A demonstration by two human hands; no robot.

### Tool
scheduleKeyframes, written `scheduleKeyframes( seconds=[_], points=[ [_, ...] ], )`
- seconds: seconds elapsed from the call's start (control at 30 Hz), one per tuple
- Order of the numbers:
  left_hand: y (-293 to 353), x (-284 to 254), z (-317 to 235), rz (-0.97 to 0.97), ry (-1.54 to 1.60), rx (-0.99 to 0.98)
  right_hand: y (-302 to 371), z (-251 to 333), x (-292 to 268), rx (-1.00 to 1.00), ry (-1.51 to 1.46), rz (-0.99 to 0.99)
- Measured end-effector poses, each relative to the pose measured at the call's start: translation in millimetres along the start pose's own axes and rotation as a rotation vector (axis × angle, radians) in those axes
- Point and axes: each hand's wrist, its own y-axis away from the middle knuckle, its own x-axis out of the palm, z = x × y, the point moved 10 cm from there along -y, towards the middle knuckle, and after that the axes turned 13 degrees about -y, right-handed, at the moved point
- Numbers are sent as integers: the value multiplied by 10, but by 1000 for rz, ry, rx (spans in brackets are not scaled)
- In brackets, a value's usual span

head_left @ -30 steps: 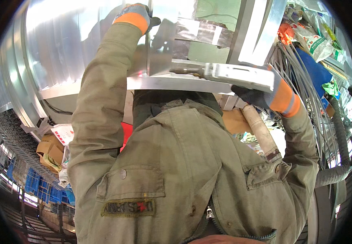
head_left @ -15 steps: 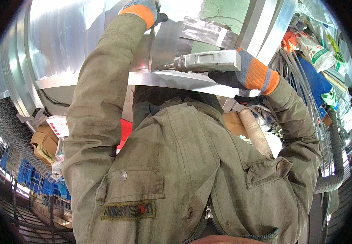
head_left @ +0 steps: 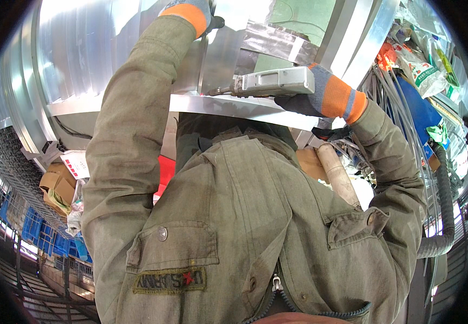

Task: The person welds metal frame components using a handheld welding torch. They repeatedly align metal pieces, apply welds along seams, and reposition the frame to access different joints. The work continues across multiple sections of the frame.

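My right hand, in a grey glove with an orange cuff, is closed around a cordless drill. The drill lies sideways with its bit pointing left, and its tip meets the upright seam just above a silvery metal rail. A small red glint shows at the tip. At the upper edge, my left hand, gloved alike, rests against the shiny ribbed metal panel near that seam. Its dark thumb sticks out to the right; the other fingers are hidden or cut off.
Upright metal profiles stand at upper right. Beyond them are bundled thin rods, plastic bags and a ribbed hose. Left and below sit a cardboard box and wire mesh. A pale tube leans right of my body.
My right hand has shifted slightly left with the drill, bringing the bit's tip to the seam. The left hand stays almost where it was.
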Motion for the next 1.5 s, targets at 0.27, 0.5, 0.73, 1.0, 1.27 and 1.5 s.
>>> scheduleKeyframes(
  seconds=[0.27, 0.5, 0.73, 1.0, 1.27, 1.5],
  points=[
    [6, -12, -9, 7, -20, 7, -79, 306, -35, 76, -140, 72],
    [49, -41, -49, 16, -44, 11, -38, 323, -26, 18, -141, 90],
    [27, -118, -97, 26, -71, 17, -14, 45, 111, 154, -126, 155],
    [19, -137, -101, 32, -93, 19, -38, 221, 74, 144, -226, 151],
    [23, -183, -117, 36, -121, 22, -16, 293, 36, 124, -129, 173],
    [74, -219, -107, 45, -147, 24, 37, 125, 26, 245, -175, 128]
  ],
)
